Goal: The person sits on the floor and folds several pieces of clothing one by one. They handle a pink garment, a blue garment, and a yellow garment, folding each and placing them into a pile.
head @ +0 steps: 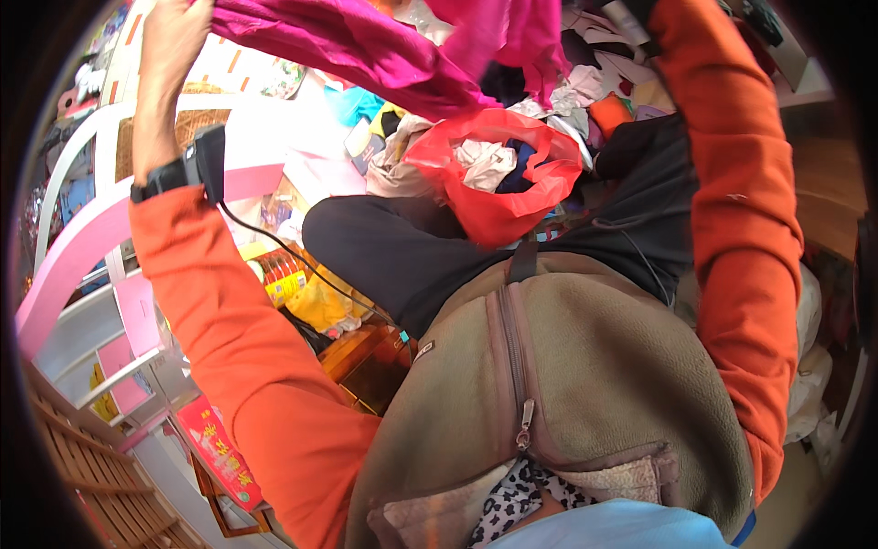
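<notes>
A magenta garment (363, 51) hangs across the top of the view, partly cut off by the picture's edge. My left hand (180, 31), raised at the upper left, grips one end of it. My right hand is beyond the upper right edge; only the orange sleeve and a dark band with a pale part show there. Below the cloth, between my legs, a red plastic bag (490, 219) stands with its mouth wide, holding a cream cloth (483, 163) and a dark blue cloth (519, 168). The lower end of the magenta garment hangs close above the bag's rim.
Mixed clothes lie around the bag, with a beige cloth (394, 168) beside it and an orange item (610, 113) farther right. Yellow cloth (322, 302) lies left of my leg. A pink and white frame (75, 257) stands at the left, near a red box (218, 449). A cable runs from my left wrist.
</notes>
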`<action>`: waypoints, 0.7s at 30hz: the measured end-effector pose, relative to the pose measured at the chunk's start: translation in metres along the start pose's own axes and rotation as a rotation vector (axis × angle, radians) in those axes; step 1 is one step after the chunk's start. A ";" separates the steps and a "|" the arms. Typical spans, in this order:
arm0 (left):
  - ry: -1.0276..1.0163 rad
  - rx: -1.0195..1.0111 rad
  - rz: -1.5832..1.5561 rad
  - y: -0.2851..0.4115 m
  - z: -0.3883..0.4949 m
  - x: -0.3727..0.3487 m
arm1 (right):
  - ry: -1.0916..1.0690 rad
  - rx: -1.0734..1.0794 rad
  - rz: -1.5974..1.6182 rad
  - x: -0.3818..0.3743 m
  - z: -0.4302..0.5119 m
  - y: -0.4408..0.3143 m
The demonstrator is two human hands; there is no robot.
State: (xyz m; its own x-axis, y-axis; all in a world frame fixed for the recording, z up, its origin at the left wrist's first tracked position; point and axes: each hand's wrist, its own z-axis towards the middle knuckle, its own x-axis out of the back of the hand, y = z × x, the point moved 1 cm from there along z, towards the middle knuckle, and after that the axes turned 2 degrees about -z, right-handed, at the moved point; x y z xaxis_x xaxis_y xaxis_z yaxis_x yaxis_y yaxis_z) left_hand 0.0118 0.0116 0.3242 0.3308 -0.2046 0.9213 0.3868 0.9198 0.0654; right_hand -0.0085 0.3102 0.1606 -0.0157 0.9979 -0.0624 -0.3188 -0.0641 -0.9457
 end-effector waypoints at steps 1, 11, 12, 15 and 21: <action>-0.017 -0.015 0.369 -0.005 0.000 -0.002 | 0.000 0.016 0.043 0.004 0.004 -0.005; 0.121 0.184 0.072 -0.080 0.019 -0.011 | -0.001 0.051 0.340 0.045 0.016 -0.044; 0.136 0.175 0.036 -0.086 0.021 -0.009 | 0.006 0.045 0.368 0.049 0.017 -0.045; 0.189 0.165 -0.083 -0.095 0.026 -0.006 | -0.002 0.021 0.443 0.056 0.018 -0.045; 0.293 0.062 -0.234 -0.043 0.009 -0.009 | -0.029 -0.032 0.585 0.064 0.022 -0.043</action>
State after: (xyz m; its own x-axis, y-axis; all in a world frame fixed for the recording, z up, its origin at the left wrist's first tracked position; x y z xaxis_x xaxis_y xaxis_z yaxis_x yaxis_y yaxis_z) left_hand -0.0156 -0.0230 0.3170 0.4751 -0.4903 0.7307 0.4308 0.8537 0.2927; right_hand -0.0171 0.3769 0.2045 -0.2065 0.7962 -0.5687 -0.2203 -0.6042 -0.7658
